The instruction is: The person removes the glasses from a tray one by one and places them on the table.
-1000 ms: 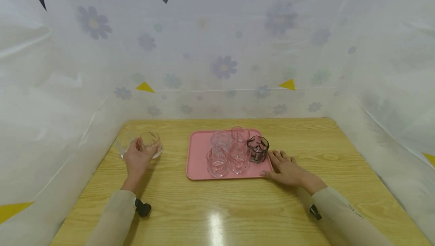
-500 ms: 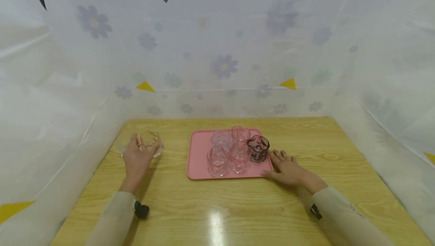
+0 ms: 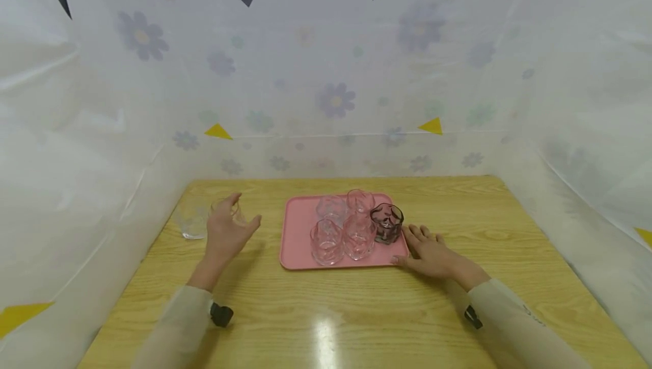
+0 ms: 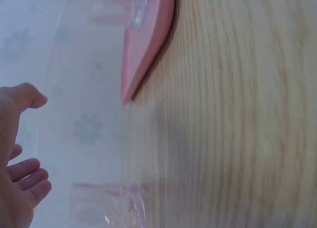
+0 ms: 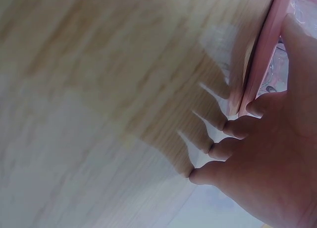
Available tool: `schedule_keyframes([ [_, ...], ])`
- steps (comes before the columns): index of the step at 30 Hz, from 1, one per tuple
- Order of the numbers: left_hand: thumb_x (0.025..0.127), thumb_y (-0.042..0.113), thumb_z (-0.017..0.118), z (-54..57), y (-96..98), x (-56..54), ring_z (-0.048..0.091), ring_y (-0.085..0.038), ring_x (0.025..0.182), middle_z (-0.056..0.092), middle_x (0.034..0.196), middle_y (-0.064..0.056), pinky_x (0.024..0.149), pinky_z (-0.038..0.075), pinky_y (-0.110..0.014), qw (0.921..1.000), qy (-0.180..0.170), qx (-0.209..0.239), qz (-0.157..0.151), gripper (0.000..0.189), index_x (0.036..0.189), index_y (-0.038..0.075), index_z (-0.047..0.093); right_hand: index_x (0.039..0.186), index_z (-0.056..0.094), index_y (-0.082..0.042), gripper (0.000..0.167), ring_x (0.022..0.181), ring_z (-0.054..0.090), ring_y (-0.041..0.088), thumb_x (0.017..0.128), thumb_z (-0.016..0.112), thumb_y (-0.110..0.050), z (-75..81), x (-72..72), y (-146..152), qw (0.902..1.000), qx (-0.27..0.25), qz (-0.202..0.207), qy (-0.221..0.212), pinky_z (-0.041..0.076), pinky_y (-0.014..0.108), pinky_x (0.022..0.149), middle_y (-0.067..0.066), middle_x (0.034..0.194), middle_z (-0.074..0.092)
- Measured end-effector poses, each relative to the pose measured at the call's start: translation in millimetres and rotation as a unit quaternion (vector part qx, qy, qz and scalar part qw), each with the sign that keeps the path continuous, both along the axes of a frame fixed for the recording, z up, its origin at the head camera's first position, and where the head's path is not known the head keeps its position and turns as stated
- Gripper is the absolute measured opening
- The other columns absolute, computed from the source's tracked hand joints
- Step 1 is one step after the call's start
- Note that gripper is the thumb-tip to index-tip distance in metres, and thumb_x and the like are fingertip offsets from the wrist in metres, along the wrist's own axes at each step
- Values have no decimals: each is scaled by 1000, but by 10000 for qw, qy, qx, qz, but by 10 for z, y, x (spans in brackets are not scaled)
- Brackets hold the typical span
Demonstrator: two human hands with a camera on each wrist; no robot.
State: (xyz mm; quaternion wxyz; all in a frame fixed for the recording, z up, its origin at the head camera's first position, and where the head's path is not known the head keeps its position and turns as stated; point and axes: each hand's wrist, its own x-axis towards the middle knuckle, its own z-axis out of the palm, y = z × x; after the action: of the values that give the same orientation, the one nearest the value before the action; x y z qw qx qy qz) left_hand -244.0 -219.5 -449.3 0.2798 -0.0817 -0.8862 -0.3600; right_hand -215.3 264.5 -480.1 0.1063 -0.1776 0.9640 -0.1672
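My left hand (image 3: 227,233) is lifted in front of a clear glass (image 3: 235,213) on the left of the table, thumb and fingers spread with nothing between them. A second clear glass (image 3: 193,223) stands just left of it. In the left wrist view the hand (image 4: 17,158) hovers apart from a glass (image 4: 106,208). My right hand (image 3: 433,256) lies at the right end of a pink tray (image 3: 295,239), its thumb on the rim and its other fingertips on the table. Close by those fingers, a dark tinted glass (image 3: 387,224) stands on the tray.
Several clear glasses, including a front one (image 3: 327,243) and a back one (image 3: 360,202), crowd the tray's middle and right. White flowered sheeting (image 3: 326,148) closes off the back and sides of the wooden table (image 3: 285,324).
My left hand has let go of the clear glass and moved to the right and up, its fingers spreading. The right hand and the tray stay where they were.
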Motion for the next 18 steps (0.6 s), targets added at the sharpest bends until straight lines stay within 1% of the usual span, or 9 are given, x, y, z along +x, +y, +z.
schedule_keyframes([
  [1, 83, 16, 89, 8, 44, 2, 60, -50, 128, 65, 136, -31, 115, 33, -77, 9998, -58, -3, -165, 71, 142, -8, 58, 166, 22, 3, 98, 156, 12, 61, 102, 54, -65, 3, 2, -3, 10000, 3, 9, 14, 12, 84, 118, 34, 170, 19],
  [4, 82, 17, 89, 21, 165, 5, 61, -48, 126, 66, 136, -29, 114, 37, -75, 9980, -180, -52, -598, 71, 142, -7, 59, 166, 22, 2, 98, 156, 12, 61, 102, 54, -65, 8, 5, -7, 10000, 17, 12, 5, 12, 84, 118, 34, 170, 19],
  [7, 83, 19, 89, 19, 286, 9, 63, -47, 125, 66, 138, -27, 102, 53, -63, 9936, -465, 119, -1019, 72, 144, -5, 58, 166, 21, 2, 99, 156, 12, 61, 102, 54, -66, 6, 3, -3, 10000, 25, 22, -21, 12, 84, 119, 34, 170, 19],
  [8, 83, 20, 89, 17, 324, 10, 63, -46, 125, 66, 138, -26, 102, 54, -62, 9920, -553, 138, -1129, 73, 144, -4, 58, 166, 21, 2, 99, 156, 12, 61, 102, 54, -66, 3, 0, 0, 10000, 25, 26, -21, 12, 84, 119, 34, 170, 19],
  [10, 85, 22, 88, 13, 395, 21, 62, -45, 128, 65, 140, -25, 104, 54, -61, 9866, -833, 231, -1385, 73, 146, -2, 56, 166, 21, 3, 99, 156, 12, 61, 102, 54, -66, 1, -4, 3, 10000, 15, 30, -20, 12, 84, 118, 34, 170, 18],
  [12, 85, 25, 88, -7, 460, 27, 62, -43, 131, 65, 142, -23, 107, 53, -60, 9815, -1105, 190, -1555, 75, 148, 1, 55, 166, 21, 3, 99, 156, 12, 61, 102, 54, -66, -2, -10, 7, 10000, 11, 35, -9, 12, 84, 118, 34, 170, 18],
  [15, 85, 26, 88, -43, 563, 48, 60, -43, 134, 62, 146, -24, 110, 51, -60, 9713, -1453, 91, -1878, 79, 151, 2, 52, 166, 21, 3, 100, 156, 11, 61, 102, 54, -66, -2, -12, 8, 10000, -3, 35, -9, 12, 84, 118, 34, 170, 18],
  [18, 83, 26, 89, -86, 665, 69, 59, -43, 136, 60, 148, -25, 112, 50, -59, 9626, -1626, -51, -2166, 83, 153, 3, 51, 166, 20, 4, 100, 155, 11, 61, 102, 54, -66, 0, -12, 8, 10000, -29, 49, -15, 12, 85, 118, 35, 170, 18],
])
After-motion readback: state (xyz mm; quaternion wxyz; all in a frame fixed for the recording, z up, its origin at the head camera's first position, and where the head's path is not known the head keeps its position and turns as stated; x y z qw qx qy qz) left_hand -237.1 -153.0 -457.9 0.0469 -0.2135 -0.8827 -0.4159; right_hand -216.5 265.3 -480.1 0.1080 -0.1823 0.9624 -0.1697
